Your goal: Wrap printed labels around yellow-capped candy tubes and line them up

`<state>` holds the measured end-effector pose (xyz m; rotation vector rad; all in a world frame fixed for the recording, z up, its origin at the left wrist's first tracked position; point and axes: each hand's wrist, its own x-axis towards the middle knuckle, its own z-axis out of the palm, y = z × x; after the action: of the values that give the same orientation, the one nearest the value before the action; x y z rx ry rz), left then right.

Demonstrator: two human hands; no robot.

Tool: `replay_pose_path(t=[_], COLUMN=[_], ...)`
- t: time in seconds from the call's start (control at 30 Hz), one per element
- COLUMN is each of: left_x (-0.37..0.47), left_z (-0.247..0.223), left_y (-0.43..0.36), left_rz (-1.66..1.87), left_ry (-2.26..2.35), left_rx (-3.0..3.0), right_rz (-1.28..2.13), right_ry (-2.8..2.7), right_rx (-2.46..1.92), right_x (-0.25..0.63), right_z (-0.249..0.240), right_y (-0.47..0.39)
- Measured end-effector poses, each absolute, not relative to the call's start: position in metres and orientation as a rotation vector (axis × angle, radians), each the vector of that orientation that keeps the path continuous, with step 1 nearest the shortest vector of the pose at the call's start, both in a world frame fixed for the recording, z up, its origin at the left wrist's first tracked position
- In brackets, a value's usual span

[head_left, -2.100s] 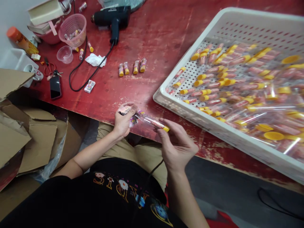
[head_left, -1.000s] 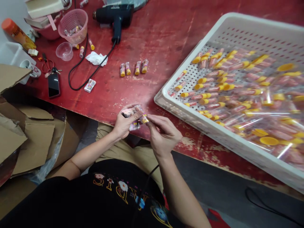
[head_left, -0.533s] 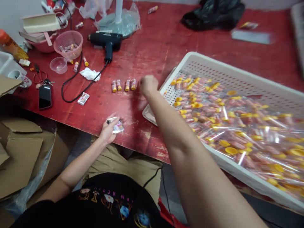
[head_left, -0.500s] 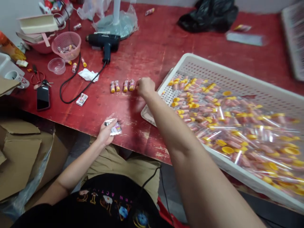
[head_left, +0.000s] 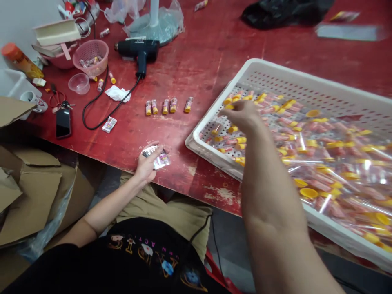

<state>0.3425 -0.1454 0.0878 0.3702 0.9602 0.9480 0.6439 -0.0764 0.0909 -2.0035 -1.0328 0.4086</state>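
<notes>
My left hand [head_left: 147,166] is closed around a small bunch of shiny printed plastic wrappers [head_left: 161,160] near the table's front edge. My right hand [head_left: 245,116] reaches over the left end of a white perforated tray [head_left: 211,161], its fingers outstretched and slightly blurred. Around those fingers lie many clear tubes with pink contents and yellow caps [head_left: 232,129]; I cannot tell whether one is touched. On the red table [head_left: 177,134], between my hands and farther back, several small yellow-ended tubes [head_left: 165,106] stand in a loose row, the rightmost tube [head_left: 188,104] set apart from the others.
A heat gun [head_left: 139,51] lies behind the row, its black cord looping left. Nearby are a wrapper stack [head_left: 109,124], crumpled tissue [head_left: 118,94], pink basket [head_left: 91,53], clear bowl [head_left: 79,83] and phone [head_left: 63,122]. Cardboard [head_left: 30,200] stands lower left; a black bag [head_left: 284,14] lies at the back.
My right hand has moved right from the row to over the tray, leaving a tube visible at the row's right end. My left hand still holds the wrappers; the view has shifted slightly.
</notes>
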Motion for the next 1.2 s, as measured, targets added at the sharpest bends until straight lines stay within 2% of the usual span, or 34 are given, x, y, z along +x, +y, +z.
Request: replay_pose_path(t=[0.1,0.2,0.27,0.4,0.53,0.67,0.9,1.2], left_x=[0.348,0.352,0.354,0.35,0.346,0.346,0.343,0.341], left_z=[0.089,0.088,0.088,0.089,0.09,0.096,0.105,0.102], left_y=[-0.147,-0.151,-0.155,-0.166,-0.172,-0.17,-0.17,-0.179], left_rz=[0.992,1.071,1.111,1.114,1.147,1.177,1.066,0.964], left_ry=[0.958,0.964,0.955,0.93,0.996,1.023,1.035,0.953], left_rx=[0.385,0.382,0.397,0.449,0.472,0.429,0.373,0.391], right_rz=[0.595,0.808,0.89,0.777,0.876,1.076,0.665,0.313], right_ry=[-0.799,-0.912,-1.087,-1.068,-0.981,-0.766,-0.683,-0.759], right_rx=[-1.631,-1.319,-1.379,-1.457,-1.405,-1.153,-1.052,-1.23], right_x=[0.616,0.555,0.51,0.459,0.456,0.465,0.461,0.443], right_z=[0.106,0.109,0.102,0.08,0.071,0.078,0.094,0.088], right_y=[-0.13,-0.184,-0.207,-0.219,-0.217,-0.23,-0.254,-0.263])
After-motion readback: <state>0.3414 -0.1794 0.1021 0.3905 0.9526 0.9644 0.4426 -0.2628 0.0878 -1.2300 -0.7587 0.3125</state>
